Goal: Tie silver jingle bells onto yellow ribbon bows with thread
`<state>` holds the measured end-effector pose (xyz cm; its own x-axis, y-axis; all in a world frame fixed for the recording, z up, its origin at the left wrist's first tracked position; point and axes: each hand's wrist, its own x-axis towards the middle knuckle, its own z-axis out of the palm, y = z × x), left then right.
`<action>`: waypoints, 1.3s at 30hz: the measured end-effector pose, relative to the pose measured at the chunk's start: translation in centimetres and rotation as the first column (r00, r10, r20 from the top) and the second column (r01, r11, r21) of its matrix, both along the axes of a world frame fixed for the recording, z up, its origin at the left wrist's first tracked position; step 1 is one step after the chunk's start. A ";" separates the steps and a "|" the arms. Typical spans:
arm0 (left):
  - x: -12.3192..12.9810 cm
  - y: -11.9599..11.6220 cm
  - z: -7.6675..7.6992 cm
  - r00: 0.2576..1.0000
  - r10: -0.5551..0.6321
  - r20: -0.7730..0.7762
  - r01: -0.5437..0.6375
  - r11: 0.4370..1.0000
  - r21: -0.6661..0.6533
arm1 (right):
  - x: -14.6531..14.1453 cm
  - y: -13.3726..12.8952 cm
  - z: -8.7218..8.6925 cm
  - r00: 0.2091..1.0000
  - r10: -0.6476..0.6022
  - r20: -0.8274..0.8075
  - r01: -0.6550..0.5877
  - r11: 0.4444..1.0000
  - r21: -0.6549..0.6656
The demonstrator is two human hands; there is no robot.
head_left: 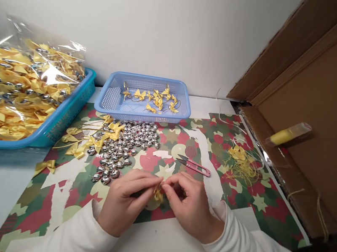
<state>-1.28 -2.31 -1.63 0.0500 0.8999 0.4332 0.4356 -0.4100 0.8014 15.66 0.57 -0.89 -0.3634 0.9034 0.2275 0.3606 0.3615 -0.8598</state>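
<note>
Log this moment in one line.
left hand: fingertips at yellow bow; right hand: fingertips at same bow; pink snips: unheld; silver bells: loose heap

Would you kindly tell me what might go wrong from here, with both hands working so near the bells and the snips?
The loose silver bells lie close to the left hand, so a nudge might scatter them. The pink snips lie just beyond the right hand with their blades bare, so reaching forward could mean a prick. The small yellow bow at the fingertips is partly hidden and might slip.
</note>
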 end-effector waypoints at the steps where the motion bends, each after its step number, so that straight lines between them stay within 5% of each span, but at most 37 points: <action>1: -0.1 0.0 -0.1 1.000 -0.005 -0.005 0.005 1.000 -0.012 | 0.0 0.1 -0.1 1.000 0.000 0.024 0.000 1.000 0.012; 8: -0.5 0.3 -0.2 0.987 0.158 -0.021 -0.159 0.967 -0.200 | 0.8 0.8 0.2 0.999 -0.002 0.041 0.003 0.999 -0.038; 19: 0.4 -0.3 -0.4 0.969 0.115 0.221 -0.022 0.923 -0.384 | 0.4 0.7 0.4 0.981 0.115 0.157 -0.125 0.991 0.050; 25: 0.0 -0.2 0.1 0.995 0.084 0.057 -0.065 0.961 -0.270 | 0.7 0.8 0.8 0.997 0.075 -0.013 -0.076 0.990 -0.121; 29: 0.1 -0.1 1.0 0.992 -0.058 -0.108 0.038 0.982 -0.184 | 0.7 0.6 0.6 0.996 0.076 -0.047 -0.083 0.979 -0.187; 39: 0.3 0.1 1.2 0.970 -0.129 -0.205 0.078 0.968 -0.238 | 0.6 0.4 0.3 0.990 0.135 -0.036 -0.136 0.990 -0.034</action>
